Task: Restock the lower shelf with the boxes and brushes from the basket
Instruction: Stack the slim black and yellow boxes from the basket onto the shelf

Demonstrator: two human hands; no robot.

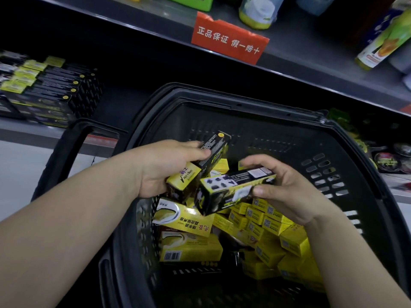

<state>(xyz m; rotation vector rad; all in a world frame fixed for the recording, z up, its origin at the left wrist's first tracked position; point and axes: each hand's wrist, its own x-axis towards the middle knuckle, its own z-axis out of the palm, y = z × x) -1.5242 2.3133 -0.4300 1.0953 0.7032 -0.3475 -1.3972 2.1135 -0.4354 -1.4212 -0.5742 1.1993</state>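
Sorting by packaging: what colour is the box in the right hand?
Box in right hand: black with yellow accents, head view.

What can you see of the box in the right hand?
The box is a long, narrow carton, cardboard by its look, mostly black with yellow edging, dark shapes printed on one face and a white label near the far end. It looks closed. The right hand grips that far end, fingers over the top, thumb on the near side. It lies roughly level, near end dipping toward the camera, above the yellow boxes in the basket.
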